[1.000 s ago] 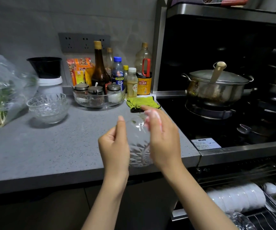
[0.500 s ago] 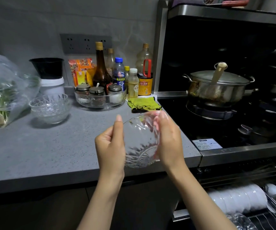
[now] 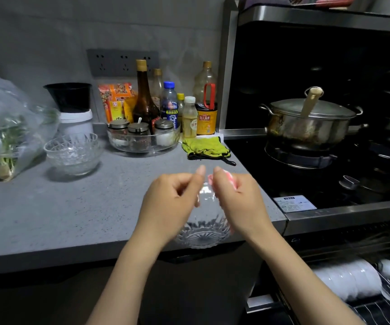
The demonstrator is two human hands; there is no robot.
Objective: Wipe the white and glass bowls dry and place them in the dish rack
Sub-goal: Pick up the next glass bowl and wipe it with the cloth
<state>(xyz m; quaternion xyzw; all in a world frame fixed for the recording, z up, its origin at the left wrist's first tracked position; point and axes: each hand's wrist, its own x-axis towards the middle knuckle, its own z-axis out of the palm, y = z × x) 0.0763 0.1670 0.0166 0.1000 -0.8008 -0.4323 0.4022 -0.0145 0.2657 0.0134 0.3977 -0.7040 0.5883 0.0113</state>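
Note:
A cut-glass bowl [image 3: 204, 227] is held between both hands above the counter's front edge, its patterned base turned toward me. My left hand [image 3: 169, 205] grips its left rim with thumb up. My right hand [image 3: 238, 202] grips the right rim and also holds a pink cloth [image 3: 229, 180] against the glass. Stacked glass bowls [image 3: 73, 152] sit on the counter at the left. A row of white bowls [image 3: 346, 281] stands in the pulled-out dish rack [image 3: 381, 308] at the lower right.
Grey counter [image 3: 55, 214] holds a bag of greens [image 3: 6, 134], a black-and-white container [image 3: 72, 109], sauce bottles [image 3: 166, 104] and a glass tray of spice jars [image 3: 142, 138]. A yellow-green cloth [image 3: 204, 148] lies by the stove. A lidded steel pot [image 3: 311, 123] sits on the burner.
The bowl has been turned in my hands, from its opening facing sideways to its base facing me. Both hands have closed in over the rim and shifted slightly right.

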